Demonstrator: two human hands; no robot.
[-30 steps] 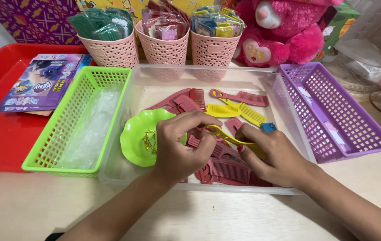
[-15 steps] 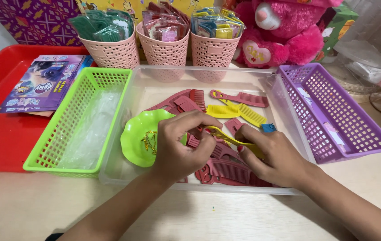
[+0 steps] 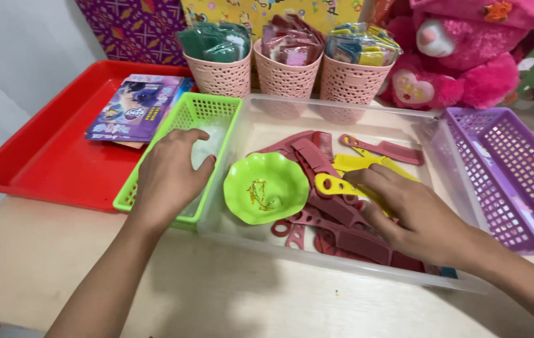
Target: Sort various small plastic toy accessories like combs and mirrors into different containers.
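Observation:
My left hand [image 3: 170, 175] lies palm down in the green mesh basket [image 3: 207, 107], fingers spread on the clear plastic bags [image 3: 207, 147] inside it. My right hand [image 3: 414, 216] is in the clear plastic tray [image 3: 317, 260] and grips a yellow comb [image 3: 333, 186] whose round-holed handle sticks out to the left. Under and around that hand lie several dark red combs [image 3: 342, 213] and another yellow comb [image 3: 354, 164]. A green scalloped bowl [image 3: 266, 188] with small gold pieces in it sits in the tray between my hands.
A purple mesh basket [image 3: 517, 181] stands to the right and a red tray [image 3: 48, 163] with purple booklets [image 3: 135, 116] to the left. Three pink cups [image 3: 220, 75] of packed combs and a pink plush bear [image 3: 461, 56] line the back.
My left hand has let go of the yellow comb and moved left into the green basket. My right hand keeps the comb. The view has shifted left.

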